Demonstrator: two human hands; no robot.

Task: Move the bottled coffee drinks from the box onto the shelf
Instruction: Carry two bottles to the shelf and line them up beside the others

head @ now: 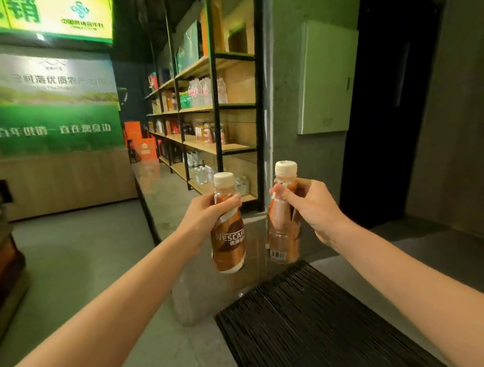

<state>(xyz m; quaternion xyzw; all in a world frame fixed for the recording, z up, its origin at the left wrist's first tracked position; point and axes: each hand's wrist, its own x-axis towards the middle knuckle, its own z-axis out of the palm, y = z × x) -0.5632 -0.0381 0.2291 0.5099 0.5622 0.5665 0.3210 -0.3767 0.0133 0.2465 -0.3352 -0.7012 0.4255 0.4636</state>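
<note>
My left hand [205,215] grips the neck of a brown Nescafe coffee bottle [228,242] with a white cap, held upright in mid-air. My right hand [309,207] grips a second coffee bottle [283,232] the same way, its barcode side facing me. The two bottles hang side by side, a small gap apart. Beyond them stands the black-framed shelf unit [220,147] with wooden boards, several levels holding bottles and packs. The box is not in view.
A black ribbed mat [318,322] lies on the concrete floor below my arms. A grey pillar [285,93] stands right of the shelf, then a white cabinet [328,75] and a dark doorway [387,99]. A wooden counter [61,183] and green signs are on the left.
</note>
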